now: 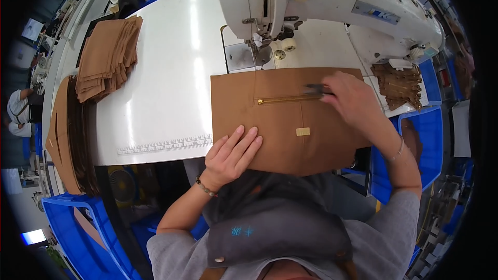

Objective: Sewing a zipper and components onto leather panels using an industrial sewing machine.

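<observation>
Dark apron [280, 241] closest, I rest L hand [231, 158] flat on brown panel [327, 150] overhanging counter [161, 93] edge, R hand [350, 96] apart, gripping dark snips [314, 89] (?) by zip [290, 99], prob. trimming; next cut needs panel steady.

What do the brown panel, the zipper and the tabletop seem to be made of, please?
Brown panel: probably fabric, perhaps coated; matte, with an even surface and soft bends.
Zipper: likely metal, brass-like, judging by its golden shine; metallised plastic is possible.
Tabletop: perhaps laminate; smooth, glossy white with streaks of reflected light.
</observation>
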